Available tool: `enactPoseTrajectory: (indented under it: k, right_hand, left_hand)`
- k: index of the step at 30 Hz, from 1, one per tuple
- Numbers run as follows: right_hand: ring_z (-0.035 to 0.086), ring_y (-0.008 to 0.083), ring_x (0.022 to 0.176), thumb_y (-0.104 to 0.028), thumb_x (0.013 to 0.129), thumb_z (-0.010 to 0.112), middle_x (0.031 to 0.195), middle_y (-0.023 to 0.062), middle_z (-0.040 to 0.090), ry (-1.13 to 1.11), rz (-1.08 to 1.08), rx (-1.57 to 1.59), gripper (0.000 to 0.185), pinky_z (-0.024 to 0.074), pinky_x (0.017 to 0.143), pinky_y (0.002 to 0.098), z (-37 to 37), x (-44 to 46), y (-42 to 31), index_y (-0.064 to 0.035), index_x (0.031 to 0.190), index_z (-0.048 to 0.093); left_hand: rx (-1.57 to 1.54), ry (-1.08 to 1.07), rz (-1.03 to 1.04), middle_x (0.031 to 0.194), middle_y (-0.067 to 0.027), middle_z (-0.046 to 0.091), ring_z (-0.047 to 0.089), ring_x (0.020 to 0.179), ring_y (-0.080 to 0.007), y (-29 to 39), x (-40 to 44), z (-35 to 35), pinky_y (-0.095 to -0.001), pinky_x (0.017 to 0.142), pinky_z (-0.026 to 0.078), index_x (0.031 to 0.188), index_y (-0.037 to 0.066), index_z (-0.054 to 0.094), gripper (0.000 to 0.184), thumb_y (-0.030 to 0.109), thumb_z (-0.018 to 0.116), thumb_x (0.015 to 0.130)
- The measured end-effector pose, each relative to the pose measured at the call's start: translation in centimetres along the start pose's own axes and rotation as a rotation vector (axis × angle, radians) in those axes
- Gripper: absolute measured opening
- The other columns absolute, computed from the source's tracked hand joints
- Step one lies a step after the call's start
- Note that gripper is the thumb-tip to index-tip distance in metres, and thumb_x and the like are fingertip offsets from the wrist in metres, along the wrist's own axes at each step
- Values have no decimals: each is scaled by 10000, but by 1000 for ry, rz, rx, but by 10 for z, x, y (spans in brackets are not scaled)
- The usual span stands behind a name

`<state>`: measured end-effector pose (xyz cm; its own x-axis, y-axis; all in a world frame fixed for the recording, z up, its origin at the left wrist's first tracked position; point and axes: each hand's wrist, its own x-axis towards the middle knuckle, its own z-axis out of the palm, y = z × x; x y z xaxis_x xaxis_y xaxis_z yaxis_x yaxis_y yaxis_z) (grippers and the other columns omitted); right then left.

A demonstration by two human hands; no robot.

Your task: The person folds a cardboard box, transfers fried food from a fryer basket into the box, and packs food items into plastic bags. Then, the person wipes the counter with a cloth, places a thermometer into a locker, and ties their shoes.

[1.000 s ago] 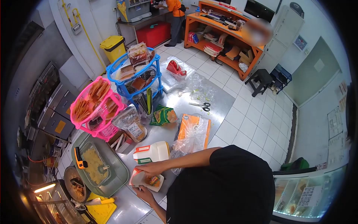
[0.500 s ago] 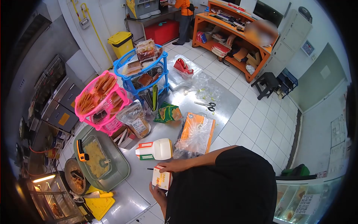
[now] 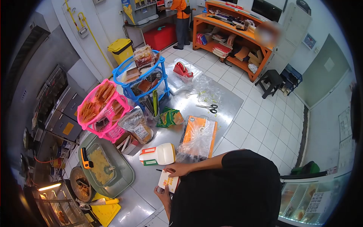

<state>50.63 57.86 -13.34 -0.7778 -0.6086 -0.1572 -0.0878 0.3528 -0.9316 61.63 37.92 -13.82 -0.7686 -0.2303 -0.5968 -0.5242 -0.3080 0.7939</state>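
Observation:
A small white carton box (image 3: pixel 168 181) with yellow-orange lettering and a red-orange edge is held close to the front of a black shirt. My right hand (image 3: pixel 178 169) grips its upper end, thumb and fingers on the edge. Around the lower edge, my left hand (image 3: pixel 163 195) curls its fingers. A thin black stick-like thing (image 3: pixel 159 170) juts out beside the box; whether it is held, I cannot tell. Just beyond my right hand, a white jug-like bottle (image 3: pixel 163 153) with orange and green label panels lies on its side on the metal table (image 3: pixel 138 181).
A plastic-covered orange box (image 3: pixel 200 132), a green packet (image 3: pixel 169 118), scissors (image 3: pixel 209 108) and a red tape dispenser (image 3: pixel 183 70) lie on the table. Pink (image 3: pixel 102 109) and blue baskets (image 3: pixel 145 89) stand beyond a green tub (image 3: pixel 124 176). A person in orange (image 3: pixel 181 15) stands far back.
The view has shifted slightly. Both hands and the box have moved a little right, and the box is tilted differently, with its lettering turned. The black stick-like thing has shifted right with them.

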Motion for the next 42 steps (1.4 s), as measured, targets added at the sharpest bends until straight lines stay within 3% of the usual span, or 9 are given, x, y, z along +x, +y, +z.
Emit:
enactPoseTrajectory:
  k: [4,6,10,16,25,30,37,39,42]
  right_hand:
    - [593,168,817,-272,798,755,892,96,599,57,318,310,449,490,684,291,6,-8,12,2,1066,521]
    - [568,110,730,-319,789,775,822,51,590,-19,404,419,443,459,600,253,2,-9,22,-14,1006,538]
    - [542,88,705,-337,775,794,784,31,580,-233,444,605,426,422,577,227,-10,-17,30,-38,963,557]
    - [524,91,656,-434,818,734,764,9,570,-398,431,570,395,405,572,228,-15,-14,43,-71,840,581]
    - [633,125,880,-418,881,654,933,39,621,-246,509,854,397,531,797,257,-5,-14,23,-54,1029,602]
    - [638,141,940,-409,898,627,1098,78,650,-332,563,1131,493,533,847,280,10,-4,49,-23,1200,570]
    - [665,150,871,-432,898,624,1033,78,661,-344,580,846,517,552,799,293,10,4,46,-28,1204,527]
    - [671,164,841,-442,888,638,1022,97,658,-139,520,461,555,569,749,327,15,8,48,-71,1250,440]
    - [661,177,808,-400,884,662,1014,101,652,-76,397,541,548,573,671,326,34,17,83,-121,1267,386]
  left_hand:
    - [-74,6,-57,1142,-191,535,586,1003,-252,-13,8,-5,-362,823,539,1314,25,264,638,62,694,844]
    - [-179,-199,-100,1158,-188,534,596,980,-257,-34,23,-19,-375,810,544,1310,17,277,648,51,708,827]
    - [-107,-178,-108,1124,-174,558,613,950,-256,-40,21,-30,-370,811,541,1322,3,294,661,67,716,817]
    - [70,-367,-237,1005,-135,602,631,848,-177,-33,17,-41,-288,727,522,1208,12,428,428,139,666,876]
    - [-62,-287,-127,1021,-77,608,600,831,-149,-39,17,-24,-258,744,495,1123,25,500,352,191,681,871]
    - [-615,-147,-144,1150,-104,599,587,1056,-177,-53,31,-15,-281,888,498,1166,22,500,341,186,642,902]
    - [-700,-127,24,1170,-121,587,584,1082,-192,-59,20,-13,-309,951,486,1178,22,487,315,184,601,932]
    - [-500,-170,105,1158,-132,578,583,1081,-221,-50,18,-13,-344,956,487,1138,22,484,253,171,569,951]
    - [-307,-151,67,1121,-132,558,569,1069,-232,-52,28,-28,-369,939,480,1111,-7,471,242,184,527,972]
